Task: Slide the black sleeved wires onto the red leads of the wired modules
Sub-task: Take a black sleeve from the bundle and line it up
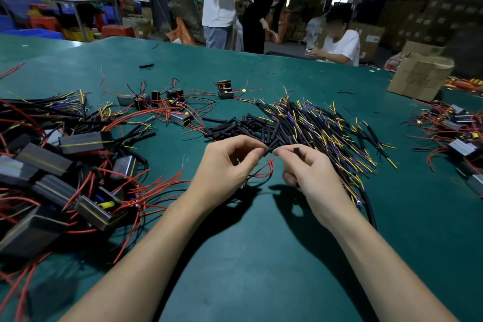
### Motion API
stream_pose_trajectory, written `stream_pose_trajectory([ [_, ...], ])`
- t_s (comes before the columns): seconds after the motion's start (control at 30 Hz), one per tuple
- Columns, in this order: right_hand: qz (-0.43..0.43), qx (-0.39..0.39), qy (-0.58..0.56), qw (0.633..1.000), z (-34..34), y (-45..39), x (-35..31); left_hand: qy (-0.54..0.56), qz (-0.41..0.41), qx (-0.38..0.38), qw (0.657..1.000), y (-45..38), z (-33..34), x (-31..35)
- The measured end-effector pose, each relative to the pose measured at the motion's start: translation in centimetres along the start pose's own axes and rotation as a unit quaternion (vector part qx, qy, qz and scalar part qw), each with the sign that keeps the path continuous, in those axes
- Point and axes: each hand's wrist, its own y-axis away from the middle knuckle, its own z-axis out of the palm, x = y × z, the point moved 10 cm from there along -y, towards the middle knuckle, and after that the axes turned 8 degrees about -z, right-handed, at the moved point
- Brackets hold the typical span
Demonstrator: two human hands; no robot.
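Observation:
My left hand [227, 165] and my right hand [311, 172] meet above the green table [261, 256]. Between their fingertips sits a short black sleeve [270, 149]. My left thumb and forefinger pinch its left end. My right hand pinches its right end and holds a black sleeved wire [296, 150] against the palm. Thin red leads [264, 168] loop below and between both hands. A heap of black sleeved wires with yellow and purple ends [321, 125] lies just beyond my hands. Loose black sleeves [235, 128] lie to its left.
Grey wired modules with red leads [65, 165] are piled at the left, with more in the middle [172, 104] and at the right edge [454, 133]. A cardboard box [420, 76] stands at the far right. Three people are beyond the table.

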Motion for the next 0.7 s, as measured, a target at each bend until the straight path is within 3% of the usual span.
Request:
stream_pose_trajectory([
  [0.13, -0.031, -0.004, 0.013, 0.999, 0.3, 0.1, -0.6, -0.016, 0.022, 0.007, 1.000, 0.1, -0.3, 0.7],
  [0.37, -0.062, 0.009, -0.008, 0.998, -0.1, 0.1, -1.6, -0.064, 0.005, -0.044, 0.997, 0.0, 0.8, 0.5],
  [0.7, -0.050, 0.045, -0.006, 0.998, -0.7, 0.3, -1.4, 0.060, -0.067, -0.014, 0.996, 0.2, 0.7, -0.6],
])
